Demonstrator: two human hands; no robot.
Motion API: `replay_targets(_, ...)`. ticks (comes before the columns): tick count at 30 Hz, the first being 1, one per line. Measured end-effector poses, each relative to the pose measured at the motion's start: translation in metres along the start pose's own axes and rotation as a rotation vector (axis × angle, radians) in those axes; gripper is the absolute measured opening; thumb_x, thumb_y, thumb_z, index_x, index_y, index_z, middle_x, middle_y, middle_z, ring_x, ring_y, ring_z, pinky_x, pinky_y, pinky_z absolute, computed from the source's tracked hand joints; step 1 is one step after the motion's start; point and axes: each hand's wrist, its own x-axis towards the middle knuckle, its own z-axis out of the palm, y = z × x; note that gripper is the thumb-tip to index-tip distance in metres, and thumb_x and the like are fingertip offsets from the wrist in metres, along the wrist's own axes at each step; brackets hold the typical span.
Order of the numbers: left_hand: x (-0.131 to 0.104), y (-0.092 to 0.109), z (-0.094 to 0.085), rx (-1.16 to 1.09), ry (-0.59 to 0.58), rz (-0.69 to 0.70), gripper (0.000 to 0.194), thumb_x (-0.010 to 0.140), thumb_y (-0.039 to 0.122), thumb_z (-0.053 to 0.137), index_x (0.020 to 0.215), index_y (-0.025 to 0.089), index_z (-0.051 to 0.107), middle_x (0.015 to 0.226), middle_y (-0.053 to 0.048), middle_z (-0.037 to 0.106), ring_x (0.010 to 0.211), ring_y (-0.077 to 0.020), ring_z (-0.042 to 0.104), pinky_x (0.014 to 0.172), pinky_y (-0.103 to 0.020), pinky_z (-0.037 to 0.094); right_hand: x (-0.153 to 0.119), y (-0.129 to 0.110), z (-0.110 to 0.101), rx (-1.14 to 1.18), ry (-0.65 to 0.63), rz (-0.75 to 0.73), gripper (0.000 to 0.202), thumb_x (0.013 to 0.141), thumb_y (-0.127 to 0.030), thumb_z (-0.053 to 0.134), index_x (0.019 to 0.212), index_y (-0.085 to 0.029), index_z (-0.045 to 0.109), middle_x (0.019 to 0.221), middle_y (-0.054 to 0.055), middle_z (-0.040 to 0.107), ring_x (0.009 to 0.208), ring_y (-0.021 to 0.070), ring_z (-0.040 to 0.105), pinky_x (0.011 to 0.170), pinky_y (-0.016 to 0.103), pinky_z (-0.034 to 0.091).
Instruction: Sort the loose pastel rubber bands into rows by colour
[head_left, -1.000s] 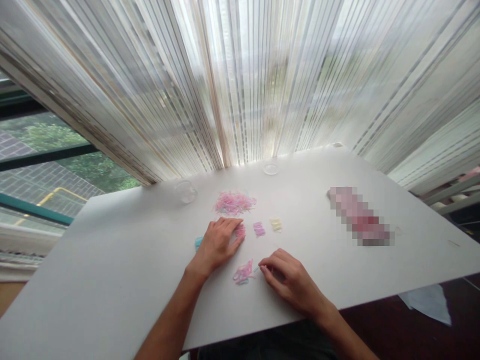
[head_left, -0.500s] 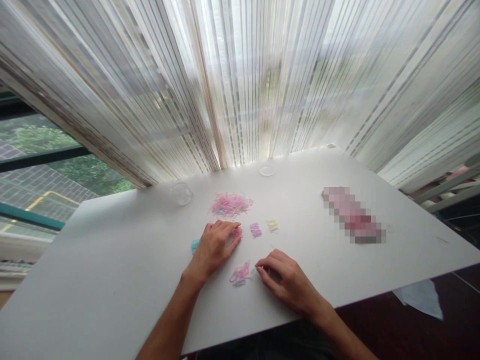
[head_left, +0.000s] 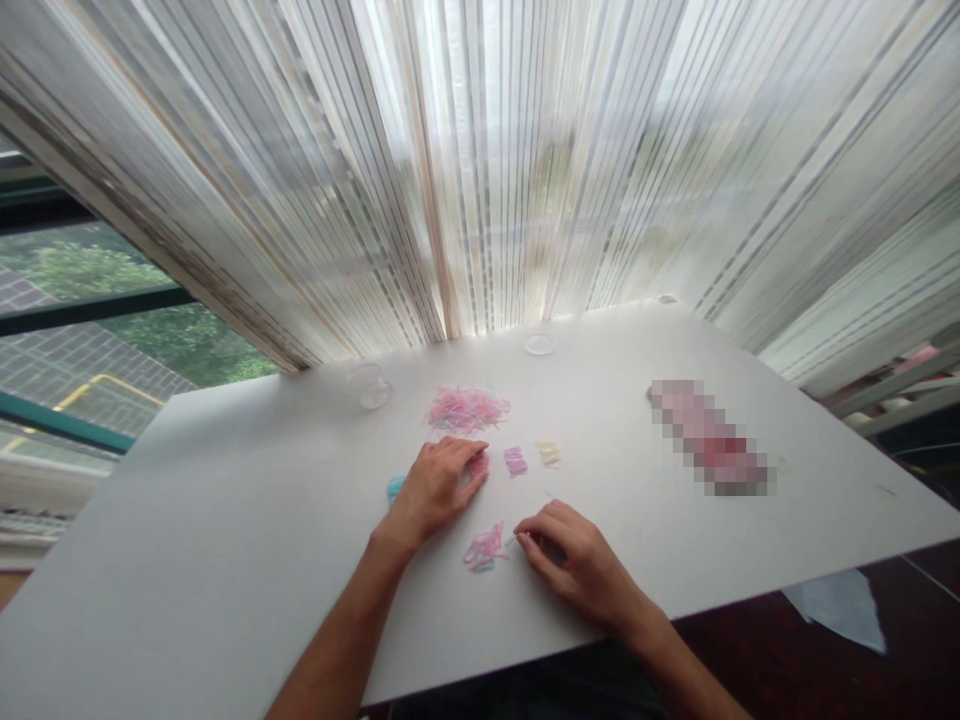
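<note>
My left hand [head_left: 442, 482] rests on the table with thumb and fingers curved around a small pink bundle [head_left: 478, 464]. A blue bundle [head_left: 395, 488] shows partly beside its wrist. To the right lie a purple bundle [head_left: 515, 460] and a pale yellow bundle [head_left: 550, 454]. My right hand [head_left: 566, 550] pinches a thin bluish strand [head_left: 511, 541] at the right side of a small loose pile of pink and blue strands [head_left: 486, 547]. Beyond my left hand is a larger pile of mixed pink strands [head_left: 466, 409].
Two clear round containers or lids stand near the far edge of the white table [head_left: 247, 560], one at the left [head_left: 369, 386] and one in the middle [head_left: 538, 344]. A blurred-out pink object [head_left: 705, 435] lies at the right. Striped curtains hang behind.
The view has shifted slightly, moving the table and its objects a little to the right in the picture. Both hands keep nearly the same poses.
</note>
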Motion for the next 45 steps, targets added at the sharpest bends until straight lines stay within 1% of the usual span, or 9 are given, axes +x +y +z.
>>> replay_targets(6,-0.002,0.001,0.001,0.006,0.024,0.019,0.031,0.092,0.02,0.065,0.123,0.02,0.065,0.117,-0.009,0.074,0.109,-0.0253,0.067,0.092,-0.042,0.05,0.0,0.001,0.0,-0.002,-0.006,0.003,0.014,0.096,-0.015,0.055,0.094,-0.021,0.068,0.081,0.004,0.067,0.077,0.0194,0.061,0.069,0.031,0.05)
replay_targets(11,-0.011,0.004,-0.014,-0.005,0.094,0.013,0.029,0.094,0.022,0.063,0.124,0.022,0.064,0.118,-0.008,0.074,0.11,-0.0248,0.066,0.092,-0.041,0.051,-0.001,0.0,-0.001,0.025,0.014,0.014,0.015,0.097,-0.016,0.054,0.095,-0.022,0.068,0.082,0.004,0.067,0.077,0.019,0.062,0.069,0.031,0.052)
replay_targets(16,-0.048,0.021,-0.025,-0.157,0.151,-0.019,0.021,0.097,0.023,0.059,0.117,0.024,0.066,0.11,-0.006,0.072,0.1,-0.0213,0.067,0.09,-0.038,0.053,-0.001,0.0,0.0,0.032,0.053,0.007,0.017,0.097,-0.013,0.052,0.101,-0.022,0.067,0.087,0.005,0.066,0.083,0.0205,0.063,0.073,0.034,0.054)
replay_targets(20,-0.079,0.036,-0.013,-0.245,0.128,-0.082,0.022,0.094,0.024,0.062,0.116,0.026,0.067,0.105,-0.005,0.071,0.093,-0.0206,0.066,0.085,-0.036,0.055,-0.001,0.003,0.004,-0.043,0.08,-0.02,0.021,0.094,-0.008,0.052,0.104,-0.021,0.065,0.092,0.007,0.065,0.089,0.0235,0.061,0.078,0.039,0.056)
replay_targets(23,-0.09,0.044,-0.001,-0.243,0.147,-0.108,0.024,0.093,0.022,0.063,0.116,0.026,0.068,0.105,-0.006,0.069,0.097,-0.0227,0.065,0.086,-0.038,0.055,-0.001,0.004,0.007,-0.111,0.077,-0.028,0.022,0.091,-0.008,0.056,0.106,-0.021,0.066,0.095,0.008,0.064,0.091,0.0249,0.06,0.08,0.043,0.057)
replay_targets(27,-0.094,0.048,0.011,-0.232,0.229,-0.136,0.019,0.092,0.022,0.062,0.109,0.025,0.069,0.099,-0.007,0.067,0.093,-0.0234,0.064,0.081,-0.038,0.054,-0.001,0.002,0.006,-0.149,0.042,-0.045,0.022,0.09,-0.011,0.062,0.107,-0.023,0.069,0.097,0.008,0.063,0.092,0.0245,0.06,0.081,0.043,0.057)
replay_targets(30,-0.094,0.048,0.014,-0.209,0.253,-0.134,0.015,0.092,0.02,0.06,0.104,0.024,0.069,0.096,-0.007,0.067,0.091,-0.0232,0.063,0.08,-0.038,0.052,-0.001,-0.001,0.004,-0.139,0.006,-0.079,0.021,0.091,-0.011,0.063,0.106,-0.024,0.07,0.098,0.007,0.063,0.092,0.0235,0.06,0.081,0.041,0.057)
replay_targets(41,-0.089,0.048,0.011,-0.154,0.176,-0.099,0.014,0.094,0.019,0.06,0.103,0.023,0.069,0.094,-0.005,0.067,0.089,-0.0219,0.063,0.078,-0.037,0.047,0.0,-0.002,0.003,-0.129,-0.04,-0.071,0.021,0.092,-0.012,0.061,0.107,-0.023,0.071,0.097,0.008,0.064,0.093,0.0244,0.058,0.081,0.042,0.056)
replay_targets(45,-0.089,0.047,0.011,-0.152,0.18,-0.092,0.013,0.095,0.019,0.059,0.103,0.023,0.068,0.095,-0.004,0.067,0.089,-0.0216,0.063,0.079,-0.037,0.046,0.0,-0.003,0.003,-0.119,-0.042,-0.058,0.02,0.093,-0.012,0.061,0.107,-0.022,0.07,0.098,0.008,0.063,0.093,0.0242,0.058,0.082,0.042,0.055)
